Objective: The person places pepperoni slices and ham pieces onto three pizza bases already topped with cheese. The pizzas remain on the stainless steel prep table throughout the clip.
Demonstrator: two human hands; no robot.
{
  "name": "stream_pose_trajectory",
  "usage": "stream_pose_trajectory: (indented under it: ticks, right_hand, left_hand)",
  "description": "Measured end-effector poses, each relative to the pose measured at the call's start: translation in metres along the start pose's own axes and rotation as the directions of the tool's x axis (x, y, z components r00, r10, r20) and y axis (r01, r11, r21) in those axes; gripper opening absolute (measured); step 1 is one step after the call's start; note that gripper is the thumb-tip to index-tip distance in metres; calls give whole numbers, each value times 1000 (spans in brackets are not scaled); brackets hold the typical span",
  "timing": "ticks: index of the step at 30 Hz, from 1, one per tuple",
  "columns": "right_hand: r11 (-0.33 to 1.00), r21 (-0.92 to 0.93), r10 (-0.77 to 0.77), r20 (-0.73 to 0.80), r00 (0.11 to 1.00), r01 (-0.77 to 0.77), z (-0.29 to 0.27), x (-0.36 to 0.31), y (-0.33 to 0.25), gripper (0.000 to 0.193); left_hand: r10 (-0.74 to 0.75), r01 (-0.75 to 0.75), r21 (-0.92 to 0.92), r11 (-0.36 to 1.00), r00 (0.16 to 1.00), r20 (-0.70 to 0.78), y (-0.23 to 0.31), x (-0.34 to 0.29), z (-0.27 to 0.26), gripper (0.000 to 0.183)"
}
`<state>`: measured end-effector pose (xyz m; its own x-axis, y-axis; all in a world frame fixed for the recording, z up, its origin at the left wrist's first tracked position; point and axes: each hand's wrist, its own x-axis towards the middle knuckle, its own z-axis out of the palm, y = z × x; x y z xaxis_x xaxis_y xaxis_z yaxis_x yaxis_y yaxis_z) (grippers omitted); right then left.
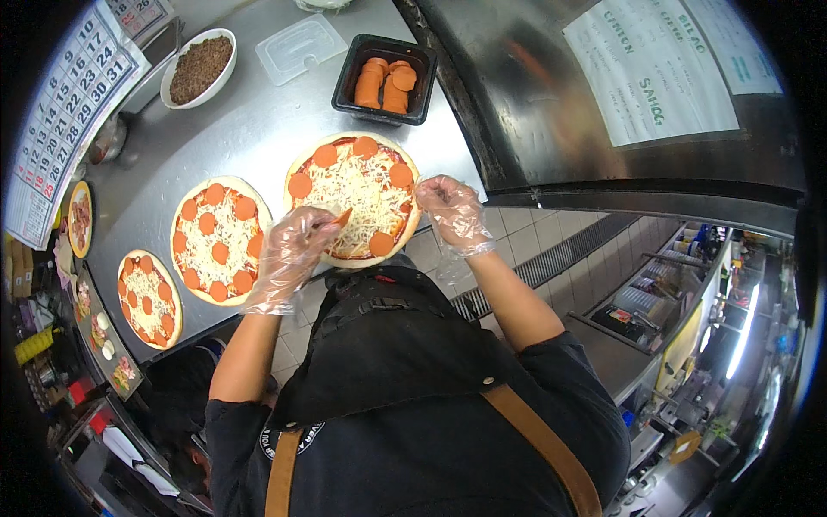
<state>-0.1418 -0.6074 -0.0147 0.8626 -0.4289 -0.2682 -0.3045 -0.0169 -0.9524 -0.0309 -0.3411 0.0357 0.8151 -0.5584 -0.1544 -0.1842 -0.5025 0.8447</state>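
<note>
The pizza [362,202] nearest my hands lies on the steel table, spread with red sauce and shredded cheese, several pepperoni slices set around its rim. My left hand [293,254], in a clear plastic glove, pinches a pepperoni slice [343,218] over the pizza's left side. At the right edge of the same pizza, my right hand [455,214], gloved too, has its fingers curled together; what they hold, if anything, is hidden. Beyond the pizza stands a black tub [384,79] with stacked pepperoni slices [385,84] inside.
Two more pepperoni pizzas, a middle one [219,239] and a smaller one [149,298], lie to the left. A white bowl of brown crumbly topping [202,71] and a clear lid [300,48] sit at the back. A dark metal appliance [551,95] borders the table's right side.
</note>
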Motion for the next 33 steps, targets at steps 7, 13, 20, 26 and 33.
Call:
stream_pose_trajectory:
  ticks: [7,13,20,26,33]
  right_hand:
    - [971,-234,110,226,968,-56,7,4,22,19]
    - [700,-672,-260,78,962,244,19,-3,29,22]
    - [522,-791,-394,107,913,318,18,-6,39,25]
    - [535,-793,-466,9,885,290,-2,2,24,14]
    - [540,-747,-590,-7,807,388,-13,24,-1,10]
  left_hand:
    - [-276,261,104,960,946,170,-19,-26,-3,26]
    - [-297,299,16,954,941,159,-44,-33,23,24]
    - [-279,274,69,959,957,80,-48,-37,34,17]
    - [-93,96,178,979,995,-25,-69,-37,48,18]
    - [270,-153,515,843,949,-161,-72,-31,62,26]
